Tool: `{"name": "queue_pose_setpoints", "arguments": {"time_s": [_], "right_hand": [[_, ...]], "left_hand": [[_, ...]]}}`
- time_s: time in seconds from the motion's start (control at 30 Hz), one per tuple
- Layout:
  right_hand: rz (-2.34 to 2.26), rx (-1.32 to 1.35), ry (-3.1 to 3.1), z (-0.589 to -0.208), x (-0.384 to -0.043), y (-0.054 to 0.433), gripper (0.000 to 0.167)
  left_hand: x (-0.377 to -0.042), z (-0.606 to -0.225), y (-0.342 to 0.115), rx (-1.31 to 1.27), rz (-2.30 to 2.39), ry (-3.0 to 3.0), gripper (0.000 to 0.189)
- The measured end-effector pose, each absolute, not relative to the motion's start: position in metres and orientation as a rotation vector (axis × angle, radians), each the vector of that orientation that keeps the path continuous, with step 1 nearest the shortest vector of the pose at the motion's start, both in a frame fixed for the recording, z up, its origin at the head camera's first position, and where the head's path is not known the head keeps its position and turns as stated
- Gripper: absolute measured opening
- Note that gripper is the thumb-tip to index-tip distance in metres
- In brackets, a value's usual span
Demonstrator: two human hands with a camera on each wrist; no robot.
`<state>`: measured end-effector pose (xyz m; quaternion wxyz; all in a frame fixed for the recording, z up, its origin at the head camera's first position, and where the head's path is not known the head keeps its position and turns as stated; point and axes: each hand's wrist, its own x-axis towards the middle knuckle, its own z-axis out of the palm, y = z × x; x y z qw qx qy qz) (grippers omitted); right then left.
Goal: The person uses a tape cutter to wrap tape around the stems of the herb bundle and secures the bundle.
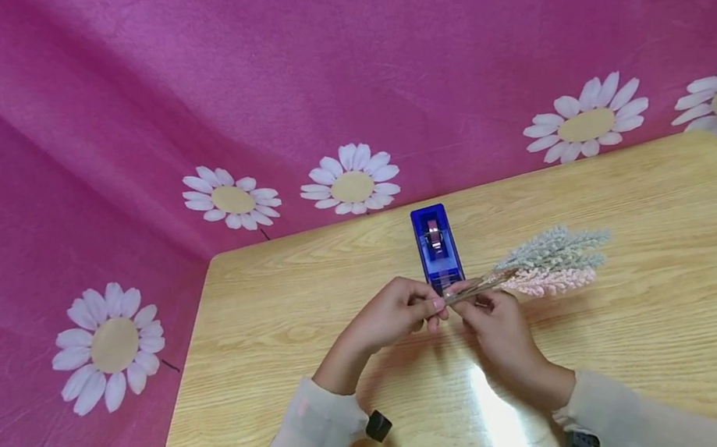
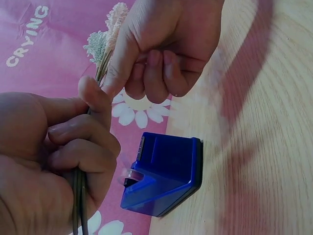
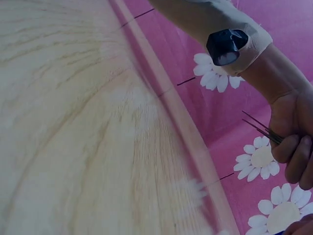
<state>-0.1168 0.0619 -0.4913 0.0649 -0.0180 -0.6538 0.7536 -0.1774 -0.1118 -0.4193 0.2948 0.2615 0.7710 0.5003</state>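
Note:
A bunch of long-stemmed flower sprigs [image 1: 553, 262], some pale green and some pink, is held between both hands over the table. My left hand [image 1: 402, 311] curls its fingers round the thin brown stems [image 2: 79, 200], whose free ends stick out below the palm. Close beside it, my right hand [image 1: 501, 334] pinches the stems nearer the flower heads with thumb and forefinger. In the left wrist view its other fingers are curled in. Just beyond the hands stands a blue tape dispenser [image 1: 437, 250] with a small roll in it. Whether tape lies on the stems cannot be made out.
The wood-grain table [image 1: 668, 330] reaches back to a pink cloth [image 1: 415, 48] printed with white daisies, which also hangs at the left. Each sleeve has a black wrist camera [image 1: 378, 426] at its cuff. A bright reflection lies on the tabletop near the front.

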Motion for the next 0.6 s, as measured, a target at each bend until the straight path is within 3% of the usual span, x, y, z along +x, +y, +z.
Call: {"name": "queue_pose_setpoints", "arguments": {"time_s": [0.37,0.6], "right_hand": [[2.444,-0.167,-1.828,-0.491,-0.12,0.06,0.021],[2.276,-0.112,-1.922,-0.497,-0.132,0.068,0.028]], "left_hand": [[-0.177,-0.421,-0.111,0.64,1.293,2.009,0.031],[-0.177,-0.425,-0.113,0.649,1.277,1.98,0.033]]}}
